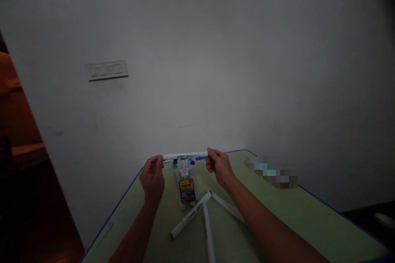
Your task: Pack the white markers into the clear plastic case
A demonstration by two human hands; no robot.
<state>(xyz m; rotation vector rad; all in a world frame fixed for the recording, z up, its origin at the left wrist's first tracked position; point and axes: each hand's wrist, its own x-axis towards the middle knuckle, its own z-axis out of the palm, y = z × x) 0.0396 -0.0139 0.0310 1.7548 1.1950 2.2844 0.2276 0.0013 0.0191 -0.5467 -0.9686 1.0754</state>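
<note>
A white marker (pixel 185 155) is held level between my two hands, just above a clear plastic marker case. My left hand (pixel 152 176) pinches its left end, and my right hand (pixel 219 166) pinches its right end. Below it stands the upright case (pixel 186 185), with a yellow and dark label, a white clasp and several markers with green, blue and purple ends inside. In front of the case, three more white markers lie on the table: one slanted to the left (pixel 191 215), one pointing toward me (pixel 209 232) and one partly hidden under my right forearm (pixel 230 208).
The pale green table (pixel 271 213) has a blue edge and stands against a grey wall (pixel 197 57). A blurred-out object (pixel 271 172) lies near its right edge. A switch panel (pixel 107 70) is on the wall. Dark floor and orange-lit furniture (pixel 21 115) show at far left.
</note>
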